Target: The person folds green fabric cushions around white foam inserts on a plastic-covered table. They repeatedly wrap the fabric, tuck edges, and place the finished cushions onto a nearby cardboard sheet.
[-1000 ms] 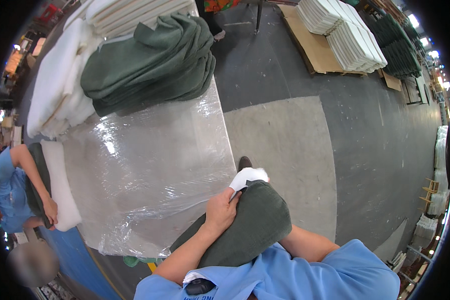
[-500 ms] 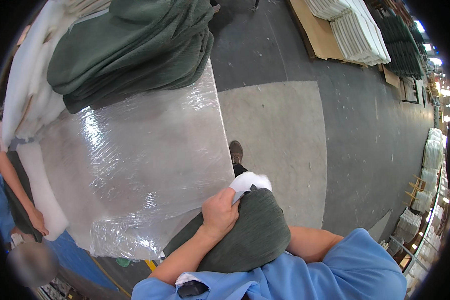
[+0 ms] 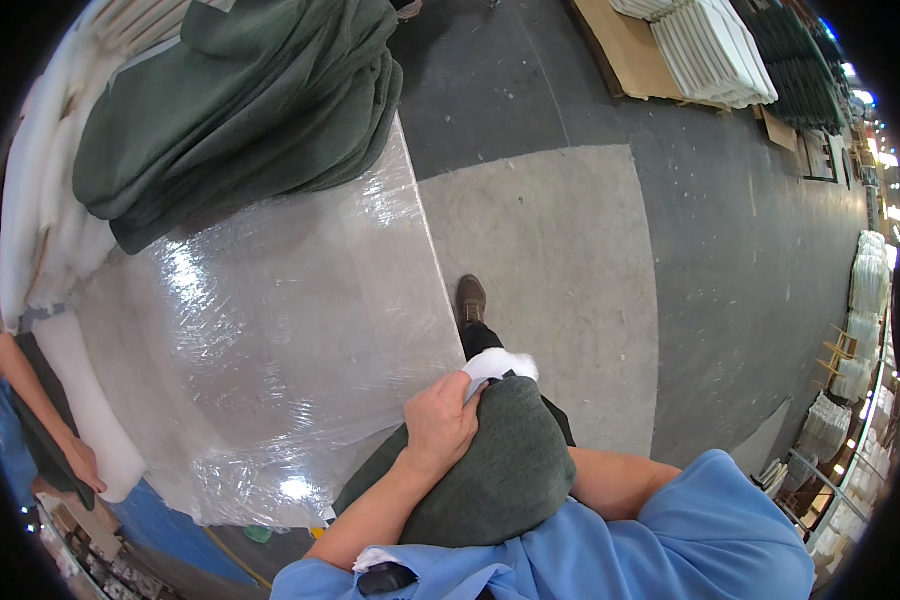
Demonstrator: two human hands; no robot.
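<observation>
1. Left hand (image 3: 440,422) clamped on the dark-green fabric cover (image 3: 500,465) by its upper edge, the bulk just right and below!
2. White padding (image 3: 511,363) pokes out beyond that hand.
3. Right hand: behind the cover, grip impossible to tell.

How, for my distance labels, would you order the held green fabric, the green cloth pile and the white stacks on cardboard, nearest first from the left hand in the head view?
1. Held green fabric, gripped by the left hand.
2. Green cloth pile, on the table, upper left.
3. White stacks, upper right, on cardboard.
</observation>
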